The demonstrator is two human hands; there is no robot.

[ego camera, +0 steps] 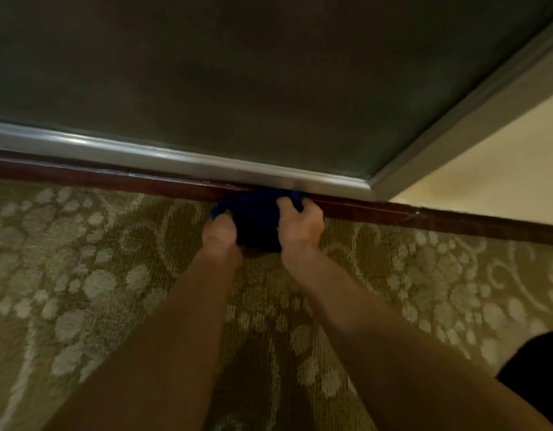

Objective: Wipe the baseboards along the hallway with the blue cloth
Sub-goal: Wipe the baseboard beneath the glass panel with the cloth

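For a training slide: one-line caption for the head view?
Both hands, left hand and right hand, grip the blue cloth against the dark baseboard.

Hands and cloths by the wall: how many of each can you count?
Hands: 2, the left hand and the right hand, both gripping the cloth.
Cloths: 1, the blue cloth, against the dark wooden baseboard.
Total: 3

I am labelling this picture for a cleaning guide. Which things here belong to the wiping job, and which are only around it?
Belong to the job:
blue cloth, bunched against the baseboard
dark wooden baseboard
left hand and right hand, both gripping the cloth

Only around:
patterned carpet
silver frame above the baseboard
cream wall
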